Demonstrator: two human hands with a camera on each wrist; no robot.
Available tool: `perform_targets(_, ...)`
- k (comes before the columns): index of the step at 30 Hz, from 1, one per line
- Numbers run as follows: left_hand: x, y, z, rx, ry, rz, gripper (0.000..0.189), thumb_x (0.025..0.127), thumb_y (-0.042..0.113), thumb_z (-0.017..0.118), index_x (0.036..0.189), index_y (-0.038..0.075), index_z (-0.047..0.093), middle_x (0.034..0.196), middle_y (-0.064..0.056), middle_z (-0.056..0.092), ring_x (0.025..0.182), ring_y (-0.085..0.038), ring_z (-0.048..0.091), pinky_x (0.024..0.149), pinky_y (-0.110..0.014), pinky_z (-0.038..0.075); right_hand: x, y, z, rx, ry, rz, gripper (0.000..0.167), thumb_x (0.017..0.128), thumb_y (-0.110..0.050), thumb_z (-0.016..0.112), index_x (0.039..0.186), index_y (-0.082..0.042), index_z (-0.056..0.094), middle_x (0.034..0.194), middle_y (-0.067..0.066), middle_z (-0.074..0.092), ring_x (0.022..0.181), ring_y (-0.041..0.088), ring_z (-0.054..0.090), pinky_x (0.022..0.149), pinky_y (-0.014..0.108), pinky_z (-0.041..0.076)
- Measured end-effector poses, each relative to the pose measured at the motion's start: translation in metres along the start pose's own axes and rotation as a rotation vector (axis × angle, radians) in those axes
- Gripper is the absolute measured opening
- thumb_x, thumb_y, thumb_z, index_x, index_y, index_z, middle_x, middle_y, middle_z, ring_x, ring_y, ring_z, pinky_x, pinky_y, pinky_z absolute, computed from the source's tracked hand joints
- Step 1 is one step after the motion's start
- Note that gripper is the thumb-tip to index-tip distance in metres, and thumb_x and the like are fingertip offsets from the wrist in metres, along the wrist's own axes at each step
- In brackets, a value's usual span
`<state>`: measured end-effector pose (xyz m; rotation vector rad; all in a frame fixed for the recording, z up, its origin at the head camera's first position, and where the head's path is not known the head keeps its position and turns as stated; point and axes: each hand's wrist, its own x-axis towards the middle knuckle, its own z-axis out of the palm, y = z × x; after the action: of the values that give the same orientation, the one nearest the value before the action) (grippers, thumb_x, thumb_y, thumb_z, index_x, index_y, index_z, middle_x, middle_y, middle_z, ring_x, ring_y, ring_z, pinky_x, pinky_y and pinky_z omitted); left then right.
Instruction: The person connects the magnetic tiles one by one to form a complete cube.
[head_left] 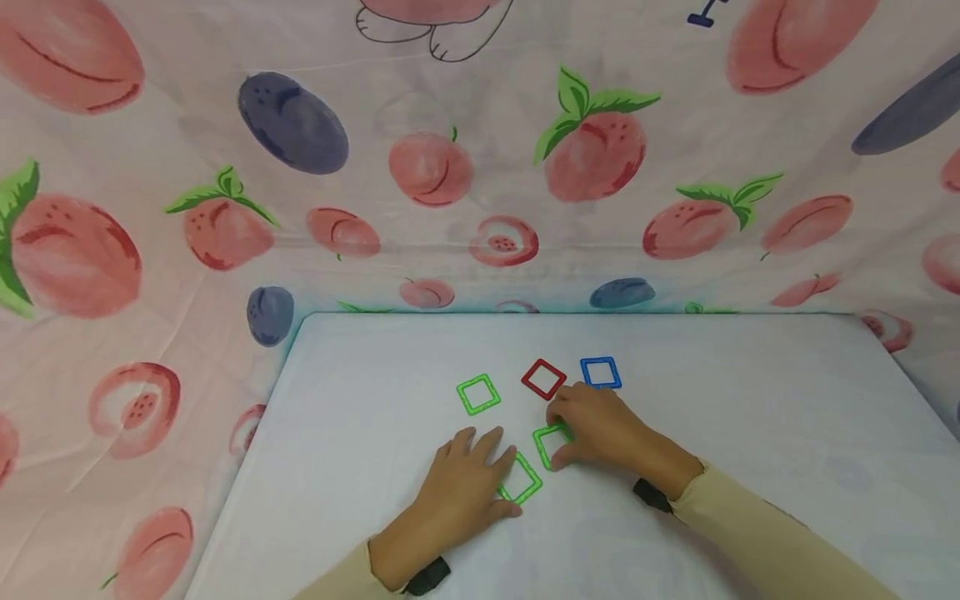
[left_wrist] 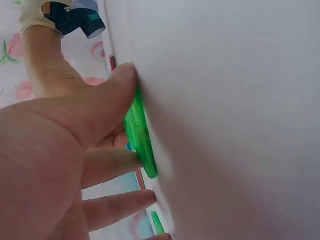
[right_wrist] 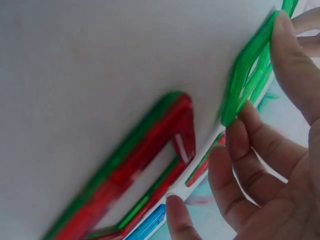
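My left hand (head_left: 461,483) grips a green square frame (head_left: 530,487) on the white table between thumb and index finger, its other fingers spread out. To the right, my right hand (head_left: 603,425) pinches a second green square frame (head_left: 542,450) between thumb and fingers; the right wrist view shows this frame (right_wrist: 242,75) tilted against the surface. A narrow gap separates the two held frames in the head view. Close to the right hand's little finger, the right wrist view has a red square frame (right_wrist: 150,160) with a green layer beneath; the head view hides it.
Beyond the hands lie a green square frame (head_left: 478,394), a red one (head_left: 533,367) and a blue one (head_left: 601,372). The white table (head_left: 360,400) ends at a fruit-patterned cloth (head_left: 480,100) behind and at the sides.
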<state>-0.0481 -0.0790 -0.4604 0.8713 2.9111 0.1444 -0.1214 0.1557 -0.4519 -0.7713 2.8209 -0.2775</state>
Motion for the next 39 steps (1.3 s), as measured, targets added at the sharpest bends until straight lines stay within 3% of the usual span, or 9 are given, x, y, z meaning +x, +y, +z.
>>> perform_targets(4,0.003,0.000,-0.001,0.025,0.027,0.024,0.067,0.084,0.060,0.076,0.140,0.026,0.065,0.149,-0.011,0.055,0.130,-0.042,0.050,0.098,-0.055,0.050,0.002,-0.001,-0.004,0.007,-0.034,0.065,0.050,0.060,-0.057,0.094,0.089,-0.022,0.072,0.093,-0.009,0.063,0.092,0.014,0.056,0.082,0.039,0.052)
perform_targets(9,0.006,-0.002,-0.002,0.034,0.037,0.042,0.062,0.083,0.057,0.077,0.138,0.031,0.066,0.148,-0.010,0.056,0.127,-0.043,0.054,0.095,-0.054,0.053,0.002,0.001,-0.005,0.009,-0.028,0.070,0.054,0.059,-0.062,0.093,0.083,-0.022,0.066,0.080,-0.012,0.055,0.082,0.012,0.051,0.076,0.039,0.049)
perform_targets(14,0.008,-0.004,-0.004,0.007,0.014,0.039,0.056,0.085,0.052,0.078,0.137,0.037,0.065,0.149,-0.007,0.056,0.126,-0.041,0.055,0.093,-0.051,0.053,0.001,0.007,-0.001,0.025,-0.023,0.084,0.056,0.059,-0.065,0.091,0.079,-0.022,0.060,0.074,-0.011,0.051,0.075,0.011,0.047,0.068,0.035,0.042)
perform_targets(19,0.008,-0.008,-0.006,0.010,-0.012,0.056,0.051,0.088,0.044,0.077,0.137,0.042,0.064,0.152,-0.005,0.053,0.120,-0.036,0.054,0.087,-0.045,0.054,0.001,0.008,0.002,0.033,-0.041,0.105,0.054,0.060,-0.066,0.090,0.078,-0.023,0.062,0.072,-0.010,0.051,0.076,0.012,0.048,0.069,0.037,0.042)
perform_targets(23,0.007,-0.014,-0.009,0.019,-0.006,0.080,0.053,0.093,0.031,0.076,0.141,0.043,0.059,0.153,-0.004,0.051,0.117,-0.030,0.055,0.084,-0.040,0.054,-0.001,0.007,0.003,0.027,-0.038,0.098,0.048,0.065,-0.063,0.089,0.079,-0.025,0.063,0.073,-0.010,0.052,0.078,0.012,0.048,0.071,0.038,0.043)
perform_targets(27,0.007,-0.019,-0.011,0.029,0.020,0.071,0.055,0.095,0.016,0.072,0.145,0.034,0.058,0.152,-0.003,0.053,0.118,-0.025,0.059,0.084,-0.039,0.056,-0.006,0.007,0.002,0.136,-0.033,0.064,0.033,0.077,-0.053,0.086,0.079,-0.026,0.066,0.073,-0.012,0.054,0.075,0.009,0.050,0.067,0.031,0.043)
perform_targets(32,0.007,-0.016,-0.008,0.009,0.032,0.019,0.045,0.097,0.036,0.071,0.138,0.019,0.066,0.147,-0.006,0.058,0.122,-0.025,0.060,0.089,-0.041,0.056,-0.014,0.008,-0.006,0.345,-0.069,-0.030,0.016,0.094,-0.036,0.074,0.085,-0.024,0.074,0.077,-0.013,0.060,0.074,0.008,0.054,0.066,0.026,0.046)
perform_targets(35,0.008,-0.014,-0.005,-0.001,0.039,-0.014,0.053,0.094,0.050,0.070,0.136,0.019,0.067,0.146,-0.006,0.060,0.122,-0.025,0.059,0.088,-0.042,0.056,-0.018,0.007,-0.014,0.415,-0.115,-0.056,0.014,0.098,-0.028,0.068,0.090,-0.021,0.077,0.084,-0.013,0.065,0.080,0.008,0.056,0.072,0.026,0.049)
perform_targets(39,0.011,-0.013,-0.004,-0.010,0.043,-0.057,0.053,0.091,0.054,0.070,0.135,0.024,0.069,0.146,-0.006,0.060,0.119,-0.025,0.059,0.081,-0.041,0.054,-0.022,0.005,-0.022,0.482,-0.161,-0.010,0.014,0.099,-0.024,0.067,0.094,-0.019,0.079,0.087,-0.011,0.068,0.085,0.010,0.057,0.074,0.028,0.050)
